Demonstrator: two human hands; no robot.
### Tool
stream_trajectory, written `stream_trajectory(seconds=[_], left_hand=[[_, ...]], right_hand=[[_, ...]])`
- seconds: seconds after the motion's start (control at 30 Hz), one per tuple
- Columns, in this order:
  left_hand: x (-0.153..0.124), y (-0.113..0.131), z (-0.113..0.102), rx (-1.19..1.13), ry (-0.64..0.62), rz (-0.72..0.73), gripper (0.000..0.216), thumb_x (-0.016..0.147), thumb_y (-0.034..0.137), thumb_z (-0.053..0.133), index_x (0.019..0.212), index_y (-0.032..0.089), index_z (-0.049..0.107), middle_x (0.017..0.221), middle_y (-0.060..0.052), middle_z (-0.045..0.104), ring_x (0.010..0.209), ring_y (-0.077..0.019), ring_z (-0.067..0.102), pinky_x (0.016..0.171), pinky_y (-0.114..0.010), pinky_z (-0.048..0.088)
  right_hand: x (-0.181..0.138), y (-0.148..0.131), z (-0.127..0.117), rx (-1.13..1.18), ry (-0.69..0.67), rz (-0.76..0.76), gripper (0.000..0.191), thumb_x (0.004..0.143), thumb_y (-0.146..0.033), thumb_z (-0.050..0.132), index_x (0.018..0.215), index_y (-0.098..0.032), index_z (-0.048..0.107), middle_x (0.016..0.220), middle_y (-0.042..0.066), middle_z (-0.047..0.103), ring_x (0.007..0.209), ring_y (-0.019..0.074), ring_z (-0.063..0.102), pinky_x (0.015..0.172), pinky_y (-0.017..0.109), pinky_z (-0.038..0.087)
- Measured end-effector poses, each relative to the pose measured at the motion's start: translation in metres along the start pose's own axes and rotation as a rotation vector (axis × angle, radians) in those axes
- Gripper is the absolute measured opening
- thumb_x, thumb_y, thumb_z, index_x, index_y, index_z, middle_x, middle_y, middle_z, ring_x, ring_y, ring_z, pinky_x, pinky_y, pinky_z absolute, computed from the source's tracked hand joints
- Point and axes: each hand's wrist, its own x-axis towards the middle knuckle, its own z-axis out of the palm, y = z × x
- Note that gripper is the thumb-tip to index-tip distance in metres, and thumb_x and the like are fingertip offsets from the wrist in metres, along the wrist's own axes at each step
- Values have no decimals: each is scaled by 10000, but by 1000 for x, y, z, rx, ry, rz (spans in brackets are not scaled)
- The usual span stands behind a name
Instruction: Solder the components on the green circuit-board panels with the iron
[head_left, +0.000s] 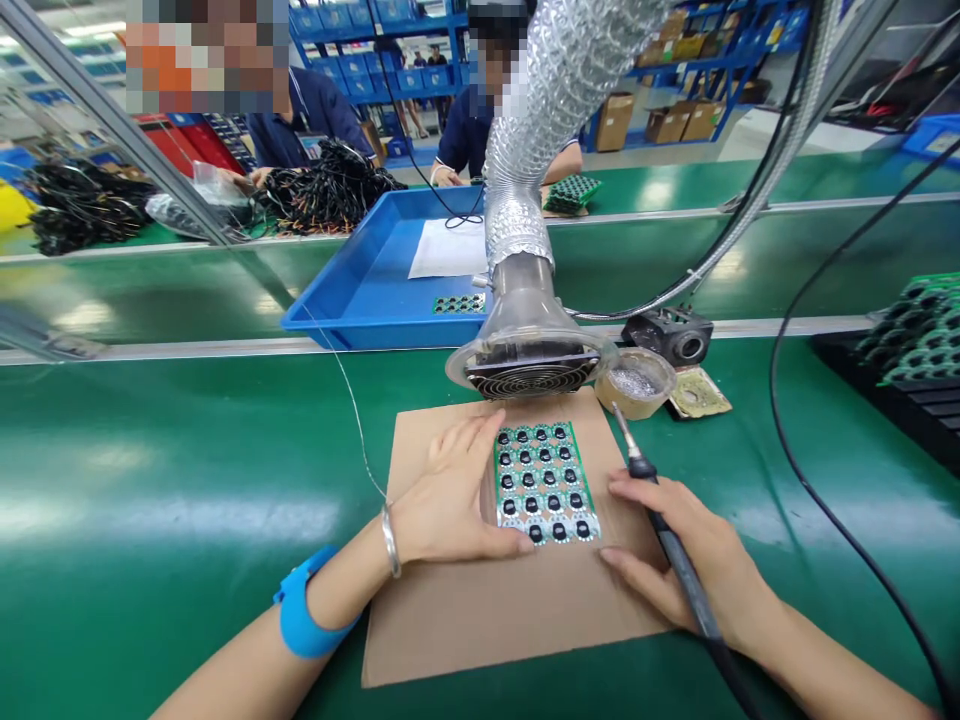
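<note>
A panel of small green circuit boards (pixel 545 466) with rows of black round parts lies on a brown cardboard sheet (pixel 450 620). My left hand (pixel 457 490) rests on the cardboard along the panel's left side, fingers stretched out. Its thumb reaches the panel's lower left corner, and the index fingertip is by the upper left corner. In my right hand (pixel 697 560) is a soldering iron (pixel 679 560), its tip pointing up and away from me, near a round tub (pixel 637 383) of silvery material. The right thumb and index finger are apart, just right of the panel.
A fume extractor nozzle (pixel 532 350) on a foil duct hangs just behind the panel. Behind it stands a blue tray (pixel 345 290) with paper and a board panel. A yellowish sponge (pixel 699 392) and an iron holder (pixel 671 335) are right. Stacked green boards (pixel 919 330) sit far right. Co-workers sit opposite.
</note>
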Motion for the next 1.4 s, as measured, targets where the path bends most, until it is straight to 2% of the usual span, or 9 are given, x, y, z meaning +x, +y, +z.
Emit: stream_trajectory(seconds=[0.17, 0.3, 0.5, 0.7, 0.9, 0.97, 1.13, 1.27, 1.4], left_hand=[[1, 2, 2, -19, 56, -20, 909, 717, 540, 571, 1388, 97, 148, 1381, -190, 331, 1274, -342, 294, 1027, -538, 252], [2, 1, 3, -77, 81, -36, 792, 759, 515, 544, 1365, 123, 219, 1365, -176, 370, 1261, -336, 331, 1018, -535, 283], [3, -3, 0, -251, 58, -53, 713, 807, 492, 510, 1367, 151, 227, 1335, -163, 407, 1241, -299, 376, 1026, -519, 302], [5, -4, -3, -676, 98, -154, 546, 832, 434, 501, 1301, 190, 364, 1273, -129, 473, 1167, -244, 461, 989, -444, 383], [8, 0, -2, -1105, 178, -274, 423, 837, 346, 510, 1227, 196, 452, 1164, -96, 520, 904, -149, 576, 773, -311, 500], [9, 2, -1, -1135, 194, -286, 391, 842, 329, 506, 1208, 198, 471, 1137, -86, 537, 889, -140, 578, 749, -294, 502], [8, 5, 2, -1163, 145, -306, 323, 846, 310, 504, 1145, 192, 527, 1089, -77, 609, 922, -149, 597, 824, -322, 491], [8, 5, 5, -1246, 65, -355, 309, 839, 335, 507, 1108, 190, 552, 1026, -83, 646, 846, -156, 629, 745, -327, 523], [6, 5, 6, -1272, 65, -399, 313, 812, 327, 542, 1088, 184, 572, 980, -79, 659, 793, -145, 635, 691, -297, 537]], right_hand=[[-1, -2, 7, -67, -18, -4, 536, 734, -258, 651, 1213, -199, 418, 1118, 123, 583, 1035, 267, 541, 831, 433, 463], [2, -3, 8, -76, 2, 25, 523, 747, -249, 633, 1218, -213, 408, 1099, 114, 594, 1001, 262, 557, 804, 427, 471], [5, -3, 6, -68, -10, 30, 506, 757, -247, 621, 1214, -226, 405, 1054, 100, 612, 941, 253, 584, 773, 403, 476], [4, -3, 7, -75, -20, 52, 492, 755, -271, 633, 1194, -215, 418, 1030, 100, 607, 920, 251, 581, 753, 392, 479], [3, -2, 7, -59, -23, 62, 506, 753, -271, 639, 1203, -214, 415, 1035, 103, 595, 941, 258, 566, 769, 408, 475], [3, -3, 6, -54, -21, 59, 504, 756, -270, 634, 1207, -222, 414, 1040, 102, 599, 952, 263, 569, 776, 415, 475], [5, -4, 4, -30, -25, 41, 503, 766, -249, 611, 1224, -229, 403, 1049, 102, 612, 938, 256, 589, 781, 421, 473], [5, -5, 4, -6, -9, 16, 529, 749, -204, 604, 1234, -227, 395, 1023, 98, 615, 916, 253, 587, 777, 427, 466], [5, -7, 3, 37, -8, -7, 558, 726, -185, 617, 1236, -211, 393, 1039, 105, 601, 933, 252, 570, 786, 423, 461]])
